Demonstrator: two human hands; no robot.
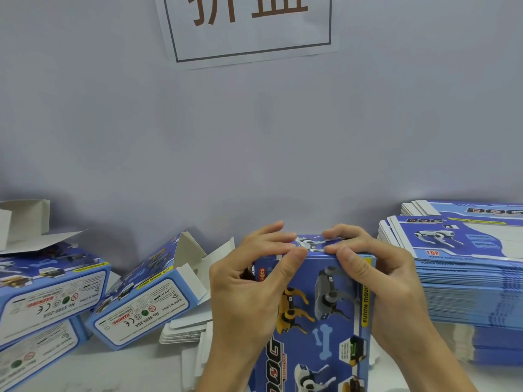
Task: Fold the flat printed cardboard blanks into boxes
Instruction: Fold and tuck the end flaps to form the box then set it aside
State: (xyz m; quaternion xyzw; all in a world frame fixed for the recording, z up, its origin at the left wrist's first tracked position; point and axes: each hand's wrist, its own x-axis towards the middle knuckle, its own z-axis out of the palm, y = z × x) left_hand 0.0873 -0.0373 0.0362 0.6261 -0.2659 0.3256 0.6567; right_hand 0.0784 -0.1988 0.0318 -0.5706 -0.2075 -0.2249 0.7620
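Currently in hand: one blue printed box (pixel 317 312), held upright at centre front, its printed face turned toward the camera; the far end flap is being pressed down and shut.
Left hand (pixel 249 281): curled round the box's left upper corner; thumb pressed on the top edge, fingers (pixel 271 236) laid over the flap.
Right hand (pixel 379 278): curled round the right upper corner in mirror fashion; thumb on the edge, fingers over the flap. Box gripped by both hands.
Flap state: judged nearly closed; whether the tuck tab is fully seated cannot be told, as it is hidden under the fingers.
Lower end of box: cut off by the frame; condition not seen.
Done so far: folded boxes (pixel 56 295) lie tipped on the tabletop (pixel 133 366) at left, at least three counted, one (pixel 147 295) with its end flaps left open and white insides showing.
Left to do: a tall stack of flat blanks (pixel 464 281) is seen at right, with a second stack behind it; most of the work is judged outstanding.
Loose stock: a few white card pieces (pixel 184 332) lie between the folded boxes and the hands.
Backdrop: a paper sign (pixel 249 29) is fixed to the wall above.
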